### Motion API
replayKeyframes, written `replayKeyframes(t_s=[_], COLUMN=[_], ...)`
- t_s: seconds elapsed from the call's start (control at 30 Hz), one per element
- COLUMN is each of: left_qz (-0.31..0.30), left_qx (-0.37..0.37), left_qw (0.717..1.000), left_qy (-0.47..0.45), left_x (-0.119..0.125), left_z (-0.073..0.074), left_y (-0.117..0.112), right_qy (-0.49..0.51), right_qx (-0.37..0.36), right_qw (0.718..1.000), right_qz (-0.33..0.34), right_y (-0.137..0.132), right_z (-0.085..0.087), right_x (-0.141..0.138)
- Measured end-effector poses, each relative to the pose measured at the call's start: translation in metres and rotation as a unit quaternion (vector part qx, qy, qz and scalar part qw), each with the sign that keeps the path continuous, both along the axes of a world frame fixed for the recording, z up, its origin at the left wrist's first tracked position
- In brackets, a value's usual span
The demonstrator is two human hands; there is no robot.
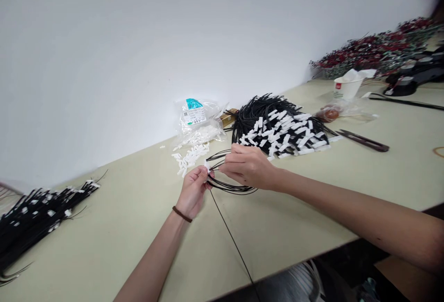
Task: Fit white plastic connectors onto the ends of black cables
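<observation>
In the middle of the head view, my left hand (194, 185) is closed on a small white connector housing (207, 165) from which thin black wires (236, 191) loop to the right. My right hand (250, 167) is beside it, its fingers pinched on one or more of these black wires; the exact fingertip contact is partly hidden. One long black wire (229, 233) hangs from my left hand across the table's front edge. Behind my left hand lies a scatter of loose white connector housings (190, 157).
A heap of black cables (265, 110) with white ends lies behind my right hand. A clear plastic bag (198, 119) leans near the wall. Thread snips (364, 140), a paper cup (347, 87) and red-and-black wire bundles (371, 50) are right. More black cables (38, 218) lie left.
</observation>
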State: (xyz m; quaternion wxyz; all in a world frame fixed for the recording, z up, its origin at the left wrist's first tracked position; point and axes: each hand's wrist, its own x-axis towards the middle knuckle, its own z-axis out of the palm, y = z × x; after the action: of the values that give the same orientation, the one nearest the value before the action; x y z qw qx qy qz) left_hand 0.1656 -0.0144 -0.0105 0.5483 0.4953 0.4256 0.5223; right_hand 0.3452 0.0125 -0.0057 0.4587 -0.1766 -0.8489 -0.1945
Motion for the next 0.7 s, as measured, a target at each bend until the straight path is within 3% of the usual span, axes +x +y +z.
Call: replayKeyframes(t_s=[0.37,0.53,0.7], left_qz=[0.002,0.051,0.118], left_qx=[0.002,0.003,-0.036], left_qw=[1.000,0.999,0.990], left_qy=[0.004,-0.013,-0.075], left_x=[0.004,0.004,-0.005], left_z=[-0.002,-0.003,-0.003], left_y=[-0.002,0.001,0.007], right_qy=[0.011,0.021,-0.056], right_qx=[-0.028,-0.040,-0.020], right_qw=[1.000,0.999,0.989], right_qz=[0.010,0.008,0.135], right_y=[-0.006,-0.003,-0.002], right_z=[0.000,-0.001,-0.012], right_x=[-0.005,-0.005,-0.013])
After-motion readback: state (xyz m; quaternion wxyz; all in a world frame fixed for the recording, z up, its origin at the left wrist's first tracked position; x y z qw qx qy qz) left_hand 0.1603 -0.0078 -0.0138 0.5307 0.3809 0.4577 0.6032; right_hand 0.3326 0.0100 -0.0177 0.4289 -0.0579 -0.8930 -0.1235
